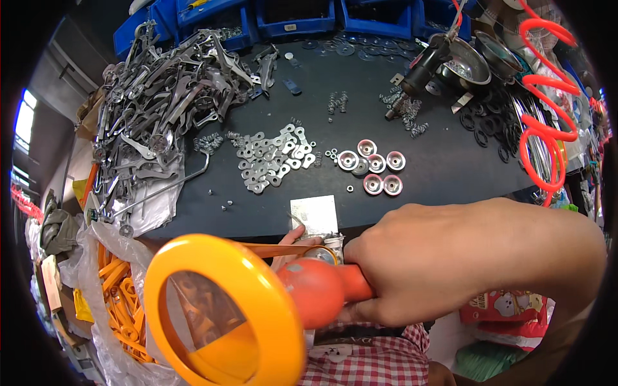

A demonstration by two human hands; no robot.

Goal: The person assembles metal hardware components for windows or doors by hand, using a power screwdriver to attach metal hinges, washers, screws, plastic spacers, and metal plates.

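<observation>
My right hand (393, 264) grips the short neck of a red, round-headed tool (312, 293) that looks like a mallet. Its scuffed head sits close beside an orange frame (257, 328) with a large open ring at the near end. From that ring a narrow bar runs back toward the table edge. There my left hand (290, 248), mostly covered by the frame and the tool, closes round the frame's far end. A silvery round part (322, 255) shows at that end. Just beyond the fingers, a white square card or pad (314, 215) lies at the table edge.
Flat metal links (273, 157), pink-rimmed rollers (376, 163) and springs (338, 103) lie on the dark table (251, 215). Metal levers (174, 96) heap up at left. Blue bins (296, 19) line the back. A red coiled hose (547, 83) hangs right; orange parts (119, 302) fill a bag.
</observation>
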